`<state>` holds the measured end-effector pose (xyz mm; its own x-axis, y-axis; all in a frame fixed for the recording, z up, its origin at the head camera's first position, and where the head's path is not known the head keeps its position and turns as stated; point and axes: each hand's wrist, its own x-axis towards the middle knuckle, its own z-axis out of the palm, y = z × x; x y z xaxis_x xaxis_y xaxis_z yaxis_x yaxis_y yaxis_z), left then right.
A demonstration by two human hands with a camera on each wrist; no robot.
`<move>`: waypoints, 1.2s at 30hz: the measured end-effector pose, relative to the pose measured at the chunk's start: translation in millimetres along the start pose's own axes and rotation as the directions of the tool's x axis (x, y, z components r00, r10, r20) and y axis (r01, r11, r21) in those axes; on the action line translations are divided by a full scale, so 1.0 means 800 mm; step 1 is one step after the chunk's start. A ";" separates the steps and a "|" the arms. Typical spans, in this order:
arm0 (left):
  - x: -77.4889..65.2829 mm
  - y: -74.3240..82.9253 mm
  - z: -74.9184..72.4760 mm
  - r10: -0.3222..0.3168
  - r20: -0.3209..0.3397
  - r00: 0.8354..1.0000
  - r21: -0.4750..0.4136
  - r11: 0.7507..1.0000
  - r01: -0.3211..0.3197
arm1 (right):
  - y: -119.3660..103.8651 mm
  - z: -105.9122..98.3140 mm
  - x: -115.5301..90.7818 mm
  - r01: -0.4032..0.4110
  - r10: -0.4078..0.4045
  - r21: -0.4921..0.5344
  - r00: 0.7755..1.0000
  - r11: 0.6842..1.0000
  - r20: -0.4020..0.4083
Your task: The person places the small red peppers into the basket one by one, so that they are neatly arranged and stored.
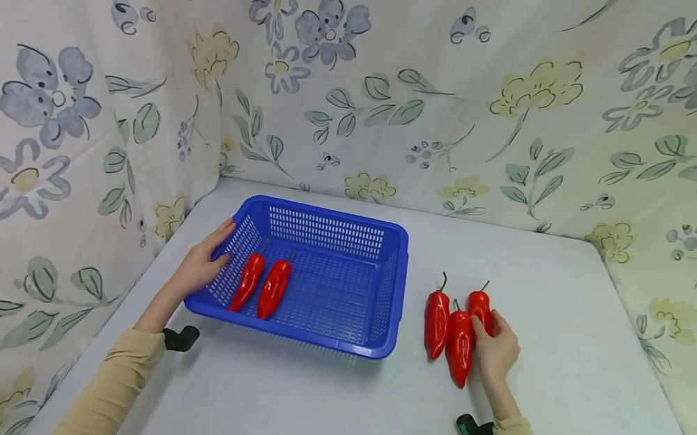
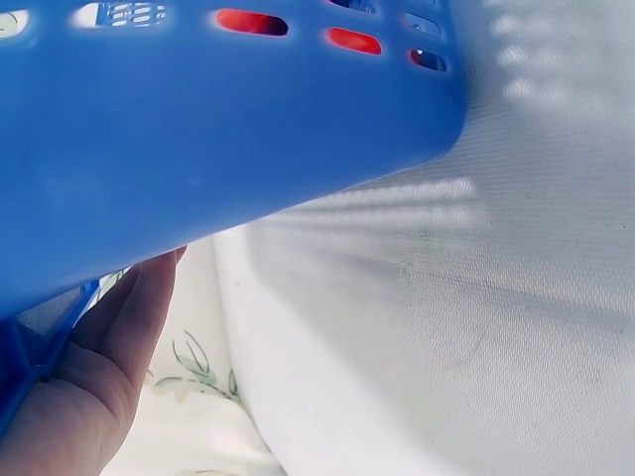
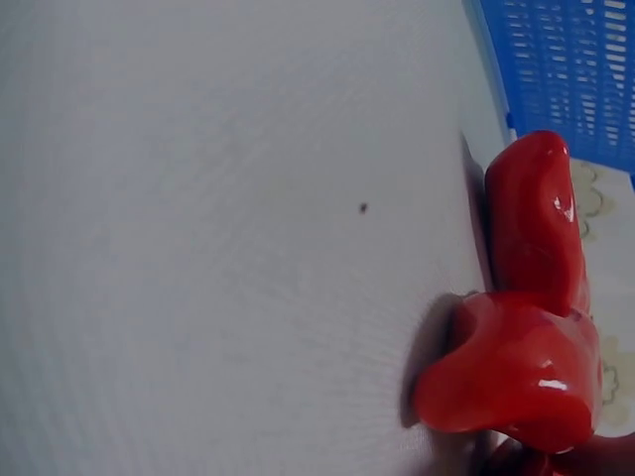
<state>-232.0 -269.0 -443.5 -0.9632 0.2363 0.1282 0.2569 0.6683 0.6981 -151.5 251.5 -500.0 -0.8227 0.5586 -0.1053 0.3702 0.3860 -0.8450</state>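
A blue plastic basket (image 1: pixel 311 343) with slotted walls stands on the white table, two long red peppers (image 1: pixel 274 287) lying in its left part. My left hand (image 1: pixel 206 260) holds the basket's left rim, its thumb against the blue wall in the left wrist view. Right of the basket, three red peppers lie close together, stems pointing away. My right hand (image 1: pixel 496 347) grips the rightmost pepper (image 1: pixel 479 310), thumb and fingers on either side. Beside it are the middle pepper (image 1: pixel 459 347) and the left pepper (image 1: pixel 435 325). In the right wrist view, that hand's fingers are mostly hidden.
White table surface (image 1: pixel 575 351) extends around the basket and peppers. Flowered cloth (image 1: pixel 385 95) hangs behind the table and at its sides. A black wrist mount (image 1: pixel 181 339) sits by the left sleeve, another black mount (image 1: pixel 474 430) by the right.
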 end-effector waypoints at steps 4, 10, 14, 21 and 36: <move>0.001 -0.002 0.001 0.000 0.003 1.000 0.006 1.000 0.000 | 0.002 0.002 0.000 0.012 -0.012 0.002 1.000 1.000 -0.022; 0.001 -0.002 0.001 -0.004 0.002 1.000 0.003 1.000 0.004 | 0.004 0.005 0.001 0.023 -0.022 0.022 0.998 1.000 -0.053; 0.001 -0.002 0.002 -0.005 0.000 1.000 0.002 1.000 0.005 | 0.005 0.006 0.001 0.016 -0.013 0.034 0.998 0.999 -0.068; 0.001 -0.002 0.001 0.003 -0.006 1.000 -0.005 1.000 -0.003 | 0.005 0.005 -0.002 0.004 0.002 0.069 0.996 0.998 -0.086; 0.000 -0.004 0.002 0.000 0.004 1.000 -0.008 1.000 0.000 | -0.017 -0.009 -0.006 0.006 0.019 0.178 0.990 0.984 -0.137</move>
<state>-233.0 -270.4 -446.8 -0.9629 0.2387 0.1256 0.2561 0.6630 0.7035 -149.6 248.9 -484.3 -0.7489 0.6609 -0.0486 0.2824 0.2520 -0.9256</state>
